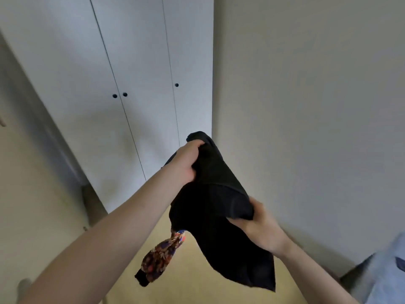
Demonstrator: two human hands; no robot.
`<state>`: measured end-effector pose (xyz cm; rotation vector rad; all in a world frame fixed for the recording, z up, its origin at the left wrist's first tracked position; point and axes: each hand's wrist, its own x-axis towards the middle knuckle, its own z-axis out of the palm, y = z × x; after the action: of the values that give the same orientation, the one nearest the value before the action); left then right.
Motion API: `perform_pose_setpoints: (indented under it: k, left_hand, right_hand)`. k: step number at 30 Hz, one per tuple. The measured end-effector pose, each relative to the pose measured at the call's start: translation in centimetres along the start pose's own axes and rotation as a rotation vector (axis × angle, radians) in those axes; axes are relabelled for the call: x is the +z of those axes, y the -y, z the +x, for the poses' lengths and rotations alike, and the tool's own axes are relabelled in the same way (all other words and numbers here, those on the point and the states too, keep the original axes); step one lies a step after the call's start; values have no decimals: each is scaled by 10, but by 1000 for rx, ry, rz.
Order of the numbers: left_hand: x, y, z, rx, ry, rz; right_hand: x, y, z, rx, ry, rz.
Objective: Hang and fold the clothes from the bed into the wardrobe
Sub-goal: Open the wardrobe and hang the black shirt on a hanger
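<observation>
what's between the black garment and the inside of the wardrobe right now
The wardrobe doors are all shut, so they block the way in. The left hand and right hand both grip the black garment, with a patterned cloth hanging below; neither hand is free to open a door.

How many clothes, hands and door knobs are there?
Clothes: 2, a black cloth and a flowery cloth
Hands: 2, left and right
Door knobs: 3
Total: 7
</observation>
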<state>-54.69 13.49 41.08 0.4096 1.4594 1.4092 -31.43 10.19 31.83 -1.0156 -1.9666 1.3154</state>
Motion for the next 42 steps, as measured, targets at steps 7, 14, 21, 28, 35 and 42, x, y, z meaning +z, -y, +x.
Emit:
perform_pose_setpoints:
  k: [7,14,21,28,35,42]
  left_hand:
    - [-76,-36,99,162,27,-27]
    - [-149,-53,219,253,-199,179]
    - [-211,-101,313,170,-221,606]
    - [-274,-182,371,196,-365,928]
    - [-325,-286,479,257,-511,1169]
    - [-360,-337,598,207,-469,1282]
  right_hand:
    - [15,28,132,-36,-99,-6]
    - [30,29,295,60,164,-70]
    - [52,45,454,55,279,-13]
    - [93,78,582,-37,342,7]
    - [141,105,699,-90,370,-10]
    - [199,116,815,-91,315,-92]
